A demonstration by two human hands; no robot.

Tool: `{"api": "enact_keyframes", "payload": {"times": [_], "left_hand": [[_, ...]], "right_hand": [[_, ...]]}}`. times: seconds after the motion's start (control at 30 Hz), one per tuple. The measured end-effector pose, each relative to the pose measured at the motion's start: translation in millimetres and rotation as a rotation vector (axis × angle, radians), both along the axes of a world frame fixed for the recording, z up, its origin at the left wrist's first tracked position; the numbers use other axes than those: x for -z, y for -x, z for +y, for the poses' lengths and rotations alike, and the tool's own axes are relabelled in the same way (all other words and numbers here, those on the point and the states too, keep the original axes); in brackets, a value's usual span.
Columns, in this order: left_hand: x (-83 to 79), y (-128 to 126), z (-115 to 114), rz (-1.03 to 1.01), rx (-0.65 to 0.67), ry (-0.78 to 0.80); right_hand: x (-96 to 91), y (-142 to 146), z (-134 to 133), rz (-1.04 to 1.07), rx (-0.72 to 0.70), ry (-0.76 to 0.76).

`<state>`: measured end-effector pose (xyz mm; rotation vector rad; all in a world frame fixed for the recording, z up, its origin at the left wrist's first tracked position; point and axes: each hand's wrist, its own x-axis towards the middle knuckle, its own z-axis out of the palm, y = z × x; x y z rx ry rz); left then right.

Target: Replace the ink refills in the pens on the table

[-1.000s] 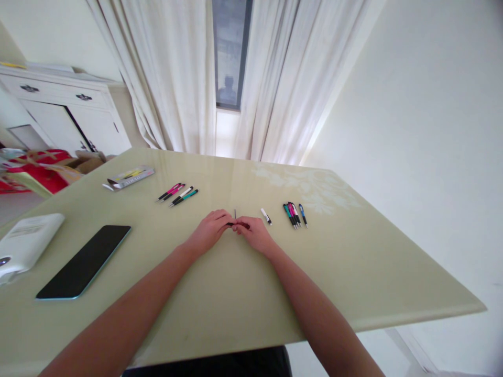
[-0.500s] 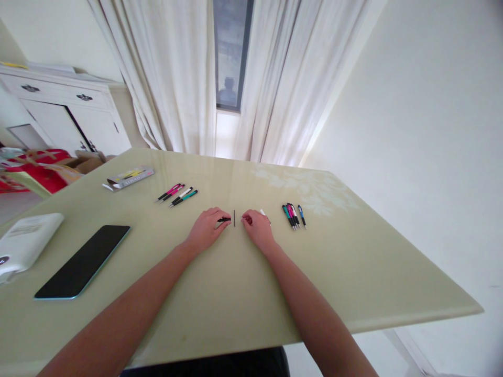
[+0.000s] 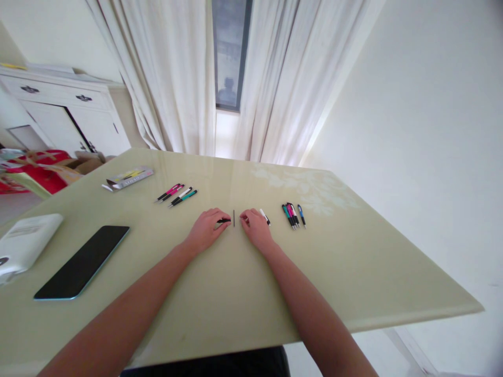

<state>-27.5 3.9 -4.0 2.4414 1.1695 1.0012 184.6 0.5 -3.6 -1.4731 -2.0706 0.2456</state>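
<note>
My left hand [image 3: 209,226] rests on the table, its thumb and fingers pinching a short black pen part [image 3: 223,221]. Between my hands a thin dark pen refill [image 3: 234,218] lies on the tabletop, touching neither hand. My right hand [image 3: 254,226] is closed in a pinch just right of the refill; a tiny pale thing seems to be at its fingertips, too small to name. Against the outer side of that hand lies a white pen barrel [image 3: 264,214] with a dark end, partly hidden by the hand.
Several pens [image 3: 290,216] lie grouped at the right, a blue pen [image 3: 301,215] beside them. More pens [image 3: 183,197] lie at the left, near an open carton [image 3: 129,178]. A black-screened phone or tablet [image 3: 82,262] and a white device [image 3: 27,243] sit on the left of the table [image 3: 220,293].
My right hand has shifted slightly left toward the refill, its fingers drawn closer together. More of the white barrel beside it now shows. My left hand is nearly unchanged.
</note>
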Motion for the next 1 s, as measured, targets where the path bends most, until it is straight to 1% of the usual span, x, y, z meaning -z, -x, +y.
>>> {"api": "enact_keyframes", "payload": {"times": [0.17, 0.27, 0.33, 0.43, 0.53, 0.63, 0.7, 0.77, 0.83, 0.87, 0.93, 1.0], "left_hand": [[2.4, 0.6, 1.8, 0.003, 0.005, 0.0], [3.6, 1.1, 2.7, -0.004, 0.001, -0.016], [3.9, 1.4, 2.7, -0.02, 0.003, -0.027], [4.0, 2.0, 1.8, -0.043, 0.036, -0.03], [4.2, 1.8, 0.7, -0.044, 0.058, -0.027], [4.4, 0.7, 0.4, -0.038, -0.014, -0.019], [4.7, 0.3, 0.9, -0.047, -0.095, 0.009], [5.1, 0.4, 1.7, -0.066, -0.155, 0.053], [5.5, 0.7, 2.4, -0.076, -0.182, 0.085], [5.7, 0.8, 2.5, -0.076, -0.187, 0.09], [5.6, 0.8, 2.4, -0.069, -0.181, 0.084], [5.1, 0.4, 2.0, -0.042, -0.155, 0.063]], "right_hand": [[1.4, -2.9, 1.7, 0.047, -0.039, 0.019], [-2.6, -3.1, -1.5, 0.11, -0.058, 0.002], [-7.0, -0.7, -6.2, 0.164, -0.11, 0.004], [-11.7, 5.3, -13.6, 0.216, -0.229, 0.062], [-11.9, 7.4, -15.5, 0.221, -0.255, 0.075], [-10.7, -0.3, -11.1, 0.208, -0.185, 0.023], [-10.7, -9.5, -7.2, 0.18, -0.07, -0.026], [-11.3, -18.3, -4.5, 0.119, 0.083, -0.064], [-11.5, -23.7, -3.7, 0.019, 0.213, -0.079], [-11.3, -24.8, -3.8, -0.038, 0.252, -0.075], [-10.4, -24.4, -4.4, -0.133, 0.283, -0.043], [-9.5, -22.6, -5.1, -0.189, 0.281, -0.005]]}}
